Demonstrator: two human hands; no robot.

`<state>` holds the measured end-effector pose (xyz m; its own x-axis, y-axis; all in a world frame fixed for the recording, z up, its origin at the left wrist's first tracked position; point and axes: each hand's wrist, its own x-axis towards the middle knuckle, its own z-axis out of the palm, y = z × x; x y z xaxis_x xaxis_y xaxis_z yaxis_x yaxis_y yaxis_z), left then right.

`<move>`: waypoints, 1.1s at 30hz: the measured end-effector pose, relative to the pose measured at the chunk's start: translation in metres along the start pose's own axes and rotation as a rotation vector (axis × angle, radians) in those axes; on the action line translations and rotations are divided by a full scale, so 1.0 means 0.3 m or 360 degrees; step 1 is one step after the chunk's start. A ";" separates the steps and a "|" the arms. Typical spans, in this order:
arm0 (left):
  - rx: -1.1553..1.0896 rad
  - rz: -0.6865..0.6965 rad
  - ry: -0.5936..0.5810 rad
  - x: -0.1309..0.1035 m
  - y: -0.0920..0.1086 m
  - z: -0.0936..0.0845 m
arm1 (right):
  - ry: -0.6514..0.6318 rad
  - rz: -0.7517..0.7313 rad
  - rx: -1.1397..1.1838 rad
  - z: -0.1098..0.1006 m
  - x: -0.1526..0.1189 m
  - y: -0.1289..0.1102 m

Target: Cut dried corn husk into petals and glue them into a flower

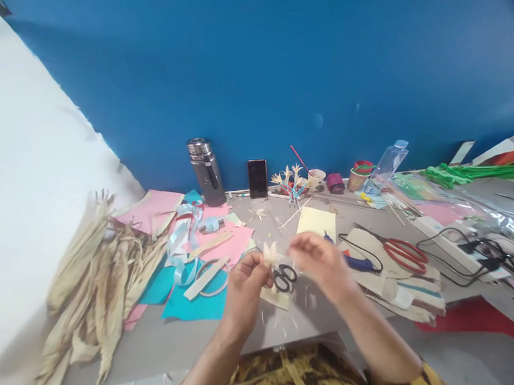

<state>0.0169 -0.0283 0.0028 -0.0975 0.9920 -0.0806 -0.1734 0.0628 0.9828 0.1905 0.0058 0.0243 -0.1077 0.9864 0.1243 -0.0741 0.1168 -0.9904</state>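
My left hand (248, 274) pinches a small cream flower of dried corn husk (270, 254) upright between thumb and fingers. To its right, my right hand (317, 259) is raised, fingers curled together and slightly blurred; a faint pale streak lies between it and the flower, and what its fingertips hold I cannot make out. Below, between both hands, lie small scissors with black handles (284, 278). A pale husk piece (275, 299) rests on the table beneath, among thin scraps.
Dried corn husks (108, 283) pile up at left, beside blue ribbon (180, 249) and coloured paper (194, 301). A flask (207, 175), phone (257, 179) and finished flowers (292, 181) stand behind. At right are a blue glue gun (357, 263), red-handled scissors (406, 255), gloves (402, 294) and a power strip (447, 245).
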 end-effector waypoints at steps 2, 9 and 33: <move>-0.0130 -0.0028 0.0051 0.009 -0.004 -0.027 | 0.0444 -0.0282 0.0162 -0.065 0.020 -0.065; -0.0235 -0.0015 0.0043 0.022 -0.001 -0.030 | 0.0388 -0.0496 -0.0202 -0.038 -0.014 -0.082; -0.0252 -0.0021 -0.0202 -0.019 -0.038 0.032 | -0.0249 0.0108 -0.0059 0.056 -0.056 0.062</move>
<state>0.0288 -0.0337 -0.0062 0.0282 0.9977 -0.0618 -0.3269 0.0677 0.9426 0.1743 -0.0105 0.0050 -0.2644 0.9624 0.0624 -0.0250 0.0578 -0.9980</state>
